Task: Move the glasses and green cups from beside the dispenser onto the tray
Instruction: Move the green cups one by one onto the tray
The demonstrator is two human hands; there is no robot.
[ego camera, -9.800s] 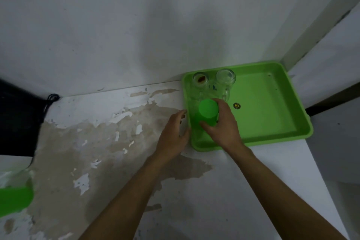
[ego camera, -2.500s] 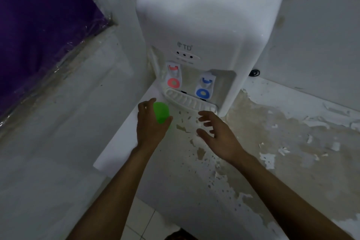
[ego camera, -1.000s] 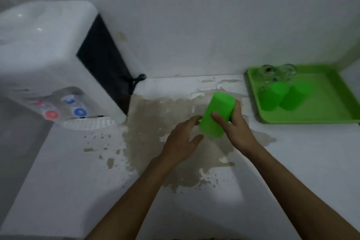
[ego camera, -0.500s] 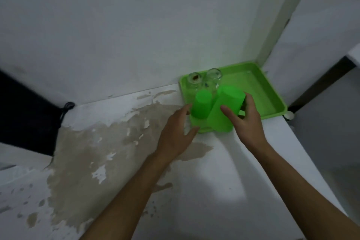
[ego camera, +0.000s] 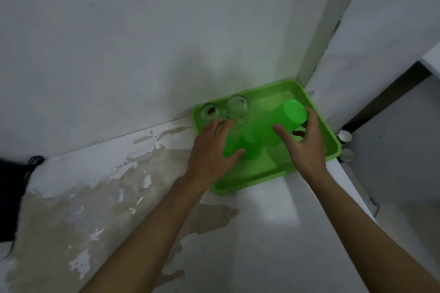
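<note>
Fingers of the right hand (ego camera: 303, 147) wrap a tilted green cup (ego camera: 285, 119) over the tray (ego camera: 250, 183) (left hand (ego camera: 212, 150) spread).

Right hand (ego camera: 303, 143) carried green cup (ego camera: 289, 118) from counter to over tray (ego camera: 250, 179); left hand (ego camera: 212, 150) followed.

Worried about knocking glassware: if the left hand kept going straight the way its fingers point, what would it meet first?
Probably the clear glass just beyond the left hand's fingertips at the tray's back edge; depth is unclear.
</note>
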